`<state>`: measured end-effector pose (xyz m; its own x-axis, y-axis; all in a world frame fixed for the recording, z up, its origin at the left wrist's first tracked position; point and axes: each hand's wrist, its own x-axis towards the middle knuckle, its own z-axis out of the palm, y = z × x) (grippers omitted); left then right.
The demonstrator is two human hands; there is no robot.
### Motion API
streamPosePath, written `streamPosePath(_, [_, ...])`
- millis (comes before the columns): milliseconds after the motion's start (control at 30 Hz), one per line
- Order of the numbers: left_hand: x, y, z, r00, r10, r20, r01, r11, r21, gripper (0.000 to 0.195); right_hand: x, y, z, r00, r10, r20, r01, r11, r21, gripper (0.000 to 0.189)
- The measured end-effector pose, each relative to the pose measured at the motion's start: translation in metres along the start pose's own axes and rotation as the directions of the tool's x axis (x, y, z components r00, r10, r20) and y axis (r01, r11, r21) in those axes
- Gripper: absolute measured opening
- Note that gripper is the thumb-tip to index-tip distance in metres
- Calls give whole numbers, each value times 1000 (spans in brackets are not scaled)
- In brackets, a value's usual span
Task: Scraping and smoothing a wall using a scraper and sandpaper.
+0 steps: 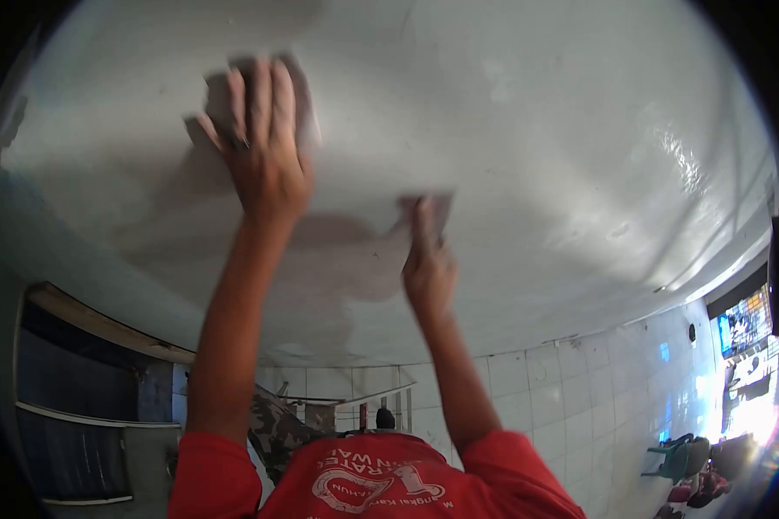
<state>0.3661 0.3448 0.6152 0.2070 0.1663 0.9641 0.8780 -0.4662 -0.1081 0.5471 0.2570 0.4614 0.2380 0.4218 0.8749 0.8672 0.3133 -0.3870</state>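
Note:
A pale, smooth wall (376, 149) fills most of the picture. My left hand (269, 139) rests flat on it at the upper left, fingers spread, a ring on one finger, nothing visible in its grasp. Lower and to the right, my right hand (430, 259) grips a small dark, flat piece (443, 211), perhaps sandpaper or a scraper blade, with one finger stretched along it. That piece lies against the wall and is slightly blurred; its exact kind I cannot tell.
White floor tiles (552, 389) run below the wall. A metal frame (370, 399) stands near my body. A dark-paned cabinet or window frame (78, 363) is at the lower left. At the far right are a green plastic chair (675, 457) and a bright window opening (750, 376).

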Motion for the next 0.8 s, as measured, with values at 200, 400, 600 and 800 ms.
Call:
streamPosePath(200, [-61, 9, 13, 990, 31, 139, -33, 999, 14, 70, -32, 18, -4, 979, 43, 199, -32, 998, -60, 66])
streamPosePath(400, [-57, 4, 7, 985, 20, 170, -28, 998, 50, 66, 165, -31, -55, 997, -48, -54, 42, 994, -100, 60])
streamPosePath(600, [-79, 7, 7, 986, 38, 161, -58, 991, 123, 60, -20, -3, -10, 975, 9, 221, 6, 997, -71, 64])
streamPosePath(800, [-50, 5, -2, 977, 44, 210, -58, 997, 58, 66, 94, -57, -28, 976, -111, 189, 121, 992, -39, 66])
